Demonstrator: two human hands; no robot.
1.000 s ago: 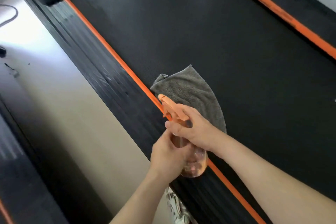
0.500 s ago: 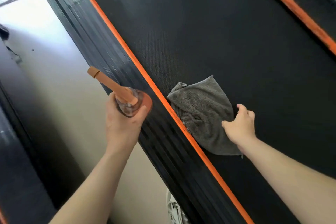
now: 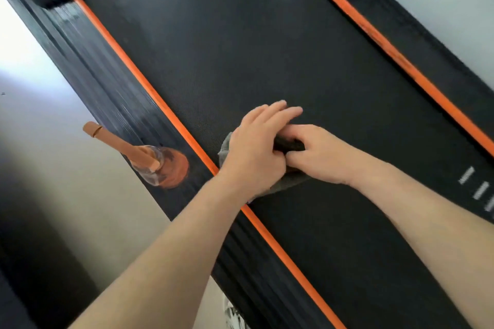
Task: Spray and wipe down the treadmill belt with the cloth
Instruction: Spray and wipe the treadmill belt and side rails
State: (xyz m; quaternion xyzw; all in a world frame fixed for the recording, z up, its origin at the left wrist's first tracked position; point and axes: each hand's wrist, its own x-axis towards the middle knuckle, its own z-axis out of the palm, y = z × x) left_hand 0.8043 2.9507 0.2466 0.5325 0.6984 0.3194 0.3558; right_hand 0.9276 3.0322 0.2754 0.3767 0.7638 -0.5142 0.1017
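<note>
While I lean over the treadmill, both of my bare forearms reach in from the bottom of the view and meet on the grey cloth. The cloth lies on the black treadmill belt, just inside the orange stripe along the belt's left edge. Most of the cloth is hidden under my hands, with only its left edge and lower corner showing.

My left grip lies flat on top of the cloth, its fingers stretched out straight toward the far end of the belt and pressing down. My right grip touches it from the right, its fingers curled in and clamped on a dark fold of the cloth between the two hands.

The spray bottle stands by itself on the ribbed black side rail, left of the orange stripe and near my left wrist. It is clear, with an orange trigger head pointing up and to the left, out over the pale floor. Short white marks show at the right edge of the view.
</note>
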